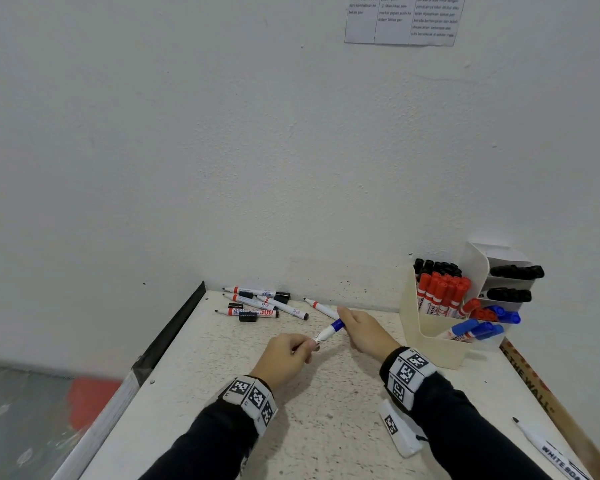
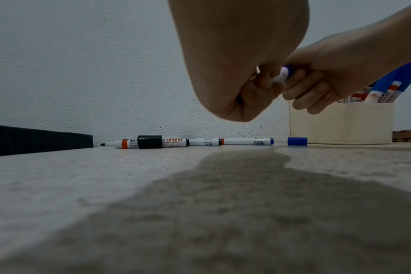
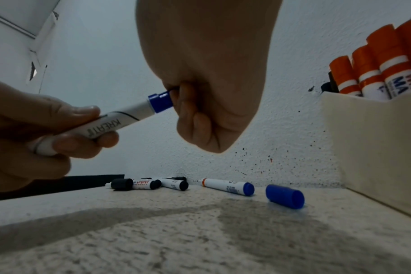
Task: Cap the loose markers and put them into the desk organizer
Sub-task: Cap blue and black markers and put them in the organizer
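A white marker [image 1: 328,332] with a blue cap [image 3: 160,102] on its end hangs above the middle of the table, held between both hands. My left hand [image 1: 303,344] grips the white barrel [image 3: 115,122]. My right hand [image 1: 347,323] is curled round the blue cap, hiding most of it. Several uncapped markers [image 1: 253,304] and a loose black cap [image 1: 247,317] lie by the back wall. One more uncapped marker [image 3: 225,186] lies beside a loose blue cap [image 3: 284,196]. The cream desk organizer [image 1: 430,341] stands at the right, with red, black and blue capped markers in it.
Another uncapped marker [image 1: 551,452] lies near the table's front right corner. A small white tag [image 1: 397,427] lies under my right forearm. A wooden strip [image 1: 548,403] runs along the right edge, a black strip [image 1: 174,327] along the left. The wall stands close behind.
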The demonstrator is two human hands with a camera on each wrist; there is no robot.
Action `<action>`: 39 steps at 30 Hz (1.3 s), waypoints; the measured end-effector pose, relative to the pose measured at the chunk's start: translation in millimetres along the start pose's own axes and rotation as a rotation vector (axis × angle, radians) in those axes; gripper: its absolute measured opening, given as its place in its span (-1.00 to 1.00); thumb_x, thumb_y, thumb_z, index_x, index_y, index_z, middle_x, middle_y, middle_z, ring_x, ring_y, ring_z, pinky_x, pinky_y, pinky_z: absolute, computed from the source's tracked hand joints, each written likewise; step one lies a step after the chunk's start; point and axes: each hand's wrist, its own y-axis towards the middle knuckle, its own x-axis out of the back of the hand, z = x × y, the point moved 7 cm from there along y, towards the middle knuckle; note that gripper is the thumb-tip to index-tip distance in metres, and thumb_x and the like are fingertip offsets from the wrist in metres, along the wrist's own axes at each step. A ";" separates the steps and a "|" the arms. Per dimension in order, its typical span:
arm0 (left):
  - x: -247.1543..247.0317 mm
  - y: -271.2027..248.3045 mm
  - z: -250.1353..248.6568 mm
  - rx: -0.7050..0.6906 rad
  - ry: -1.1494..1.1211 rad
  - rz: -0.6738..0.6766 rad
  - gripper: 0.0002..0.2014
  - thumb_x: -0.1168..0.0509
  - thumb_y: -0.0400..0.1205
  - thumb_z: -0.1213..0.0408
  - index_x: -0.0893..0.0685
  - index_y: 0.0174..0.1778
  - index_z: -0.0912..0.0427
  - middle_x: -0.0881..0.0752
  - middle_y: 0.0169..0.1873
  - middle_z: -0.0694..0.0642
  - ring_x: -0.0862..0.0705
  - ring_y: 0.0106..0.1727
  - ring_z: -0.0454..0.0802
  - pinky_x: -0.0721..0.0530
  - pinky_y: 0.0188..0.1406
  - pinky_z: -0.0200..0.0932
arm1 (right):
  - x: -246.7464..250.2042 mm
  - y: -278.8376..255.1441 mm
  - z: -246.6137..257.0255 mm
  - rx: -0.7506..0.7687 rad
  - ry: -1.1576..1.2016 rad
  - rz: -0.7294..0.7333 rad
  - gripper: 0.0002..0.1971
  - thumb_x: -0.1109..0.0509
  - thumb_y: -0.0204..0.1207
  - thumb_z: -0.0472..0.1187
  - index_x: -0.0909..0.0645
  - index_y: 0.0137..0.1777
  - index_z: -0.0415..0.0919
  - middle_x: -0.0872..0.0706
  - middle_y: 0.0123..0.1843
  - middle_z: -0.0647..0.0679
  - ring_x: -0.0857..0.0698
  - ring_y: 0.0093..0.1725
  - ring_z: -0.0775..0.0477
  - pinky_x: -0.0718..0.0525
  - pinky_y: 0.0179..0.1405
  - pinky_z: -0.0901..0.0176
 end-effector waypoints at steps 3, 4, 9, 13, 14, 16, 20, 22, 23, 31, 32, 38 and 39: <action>-2.9 -0.6 2.6 0.057 -0.095 0.035 -0.73 -0.15 0.71 0.22 -0.74 -0.11 0.18 -0.57 -0.48 -0.07 -0.36 -0.65 -0.31 -0.34 -0.57 -0.43 | -0.1 -1.7 2.8 0.020 -0.004 0.026 -0.57 0.05 0.71 0.09 -0.26 -0.35 -0.11 -0.31 -0.49 0.01 -0.27 -0.52 0.05 -0.24 -0.47 0.21; -4.1 -0.9 3.3 0.084 -0.140 0.049 -0.73 -0.14 0.72 0.22 -0.73 -0.10 0.19 -0.56 -0.48 -0.05 -0.34 -0.69 -0.30 -0.32 -0.62 -0.43 | -0.2 -2.2 3.7 0.029 -0.004 0.035 -0.57 0.05 0.71 0.09 -0.27 -0.35 -0.11 -0.32 -0.48 0.01 -0.28 -0.52 0.06 -0.25 -0.48 0.23; -7.3 -3.5 0.7 0.131 -0.277 0.095 -0.73 -0.13 0.73 0.22 -0.71 -0.10 0.22 -0.53 -0.49 -0.02 -0.28 -0.72 -0.25 -0.26 -0.73 -0.39 | -0.3 -4.1 5.4 0.047 0.029 0.098 -0.59 0.00 0.69 0.10 -0.30 -0.32 -0.13 -0.34 -0.45 0.03 -0.29 -0.51 0.08 -0.27 -0.47 0.30; -5.2 -2.6 2.1 0.110 -0.263 0.057 -0.76 -0.19 0.70 0.24 -0.74 -0.10 0.22 -0.58 -0.49 -0.02 -0.34 -0.70 -0.26 -0.31 -0.68 -0.42 | 3.1 -6.0 5.8 0.054 -0.031 0.094 -0.56 -0.01 0.68 0.13 -0.25 -0.36 -0.12 -0.31 -0.50 0.04 -0.26 -0.56 0.09 -0.24 -0.52 0.31; -4.8 -2.4 2.1 0.101 -0.255 0.049 -0.78 -0.21 0.69 0.24 -0.74 -0.11 0.21 -0.60 -0.49 -0.03 -0.35 -0.69 -0.26 -0.33 -0.66 -0.42 | 3.8 -6.4 5.8 0.057 -0.048 0.092 -0.55 0.00 0.68 0.14 -0.25 -0.37 -0.12 -0.30 -0.51 0.04 -0.25 -0.57 0.09 -0.24 -0.53 0.31; -3.4 -1.7 1.5 0.071 -0.222 0.027 -0.80 -0.24 0.67 0.23 -0.75 -0.16 0.15 -0.62 -0.49 -0.05 -0.38 -0.67 -0.29 -0.35 -0.62 -0.43 | 4.5 -6.2 5.3 0.064 -0.074 0.088 -0.53 0.00 0.67 0.16 -0.24 -0.39 -0.12 -0.30 -0.52 0.04 -0.25 -0.57 0.09 -0.23 -0.51 0.28; -2.2 0.9 2.9 0.031 -0.160 -0.012 -0.86 -0.28 0.64 0.18 -0.74 -0.18 0.01 -0.70 -0.42 -0.03 -0.43 -0.61 -0.31 -0.42 -0.48 -0.35 | 4.0 -4.6 1.3 0.063 -0.050 0.096 -0.56 -0.03 0.67 0.15 -0.30 -0.34 -0.13 -0.33 -0.48 0.04 -0.28 -0.53 0.08 -0.26 -0.48 0.29; -2.6 0.8 3.9 0.025 -0.149 -0.008 -0.86 -0.29 0.64 0.17 -0.74 -0.15 0.03 -0.71 -0.37 0.02 -0.45 -0.57 -0.26 -0.45 -0.45 -0.31 | 2.7 -4.7 0.3 0.064 -0.032 0.110 -0.60 -0.04 0.67 0.12 -0.37 -0.28 -0.14 -0.36 -0.43 0.04 -0.31 -0.50 0.08 -0.29 -0.48 0.31; -2.6 0.6 3.6 0.021 -0.145 -0.004 -0.86 -0.29 0.64 0.17 -0.75 -0.13 0.06 -0.71 -0.36 0.05 -0.46 -0.53 -0.22 -0.47 -0.44 -0.30 | 2.5 -5.3 0.6 0.069 -0.022 0.112 -0.61 -0.05 0.68 0.11 -0.40 -0.25 -0.16 -0.38 -0.42 0.04 -0.32 -0.50 0.08 -0.30 -0.48 0.31; 1.6 3.2 10.0 0.107 -0.189 -0.051 -0.75 -0.24 0.67 0.20 -0.66 0.23 0.09 -0.68 -0.11 -0.09 -0.59 -0.11 -0.18 -0.54 -0.19 -0.46 | 26.8 -11.0 10.2 0.129 0.144 -0.106 -0.77 -0.20 0.66 -0.08 -0.55 -0.17 -0.16 -0.65 -0.26 -0.07 -0.51 -0.47 0.05 -0.48 -0.51 0.38; 2.1 4.4 14.1 0.136 -0.171 -0.052 -0.72 -0.23 0.67 0.20 -0.63 0.28 0.12 -0.66 -0.02 -0.09 -0.59 0.01 -0.16 -0.53 -0.03 -0.41 | 36.4 -12.4 11.9 0.139 0.174 -0.171 -0.80 -0.21 0.66 -0.10 -0.55 -0.13 -0.17 -0.65 -0.22 -0.08 -0.53 -0.45 0.04 -0.48 -0.54 0.42; 7.4 14.5 39.6 0.285 -0.022 -0.061 -0.70 -0.25 0.65 0.19 -0.58 0.30 0.13 -0.63 0.21 0.04 -0.58 0.15 -0.11 -0.51 0.18 -0.24 | 110.4 -23.5 15.9 0.248 0.309 -0.567 -0.90 -0.17 0.68 -0.21 -0.50 0.04 -0.18 -0.64 -0.19 -0.10 -0.56 -0.40 0.00 -0.54 -0.41 0.24; 11.7 18.2 43.2 0.294 0.011 -0.080 -0.72 -0.25 0.65 0.20 -0.59 0.28 0.13 -0.64 0.20 0.05 -0.58 0.16 -0.08 -0.53 0.21 -0.21 | 122.5 -27.2 14.5 0.256 0.310 -0.633 -0.90 -0.16 0.68 -0.21 -0.50 0.03 -0.18 -0.63 -0.21 -0.09 -0.55 -0.39 0.00 -0.53 -0.41 0.24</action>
